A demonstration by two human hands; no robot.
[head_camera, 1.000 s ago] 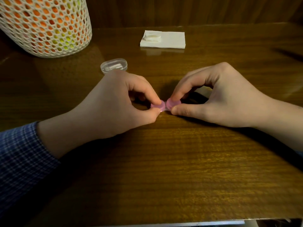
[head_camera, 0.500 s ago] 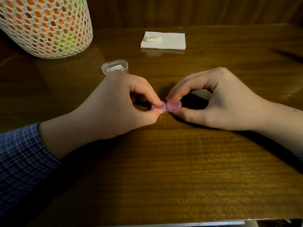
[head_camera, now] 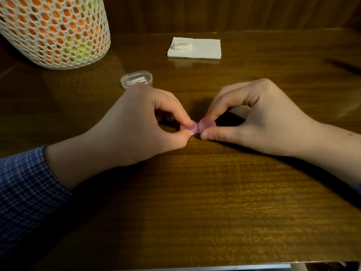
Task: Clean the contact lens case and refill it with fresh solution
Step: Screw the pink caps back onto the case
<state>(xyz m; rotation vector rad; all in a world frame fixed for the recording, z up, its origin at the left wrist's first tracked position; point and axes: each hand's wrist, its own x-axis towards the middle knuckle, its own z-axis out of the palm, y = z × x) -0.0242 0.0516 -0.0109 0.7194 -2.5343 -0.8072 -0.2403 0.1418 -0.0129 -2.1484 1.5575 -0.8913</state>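
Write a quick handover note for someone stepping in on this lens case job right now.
Left hand pinches the left cap of the small pink plastic contact lens case; right hand pinches the right cap. Case sits on the dark wooden table, both caps on. Clear oval plastic box and folded white tissue lie behind. Done: nothing visible. Left: uncap, clean, refill; no solution bottle in view.

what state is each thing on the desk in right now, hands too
lens case: pink, flat on the desk, both caps on, pinched from both ends
left hand: pinches the left cap
right hand: pinches the right cap
clear box: lid shut, lying behind the left hand
napkin: folded, flat, with a small white wad on its left part
mesh basket: upright, holding orange and yellow things
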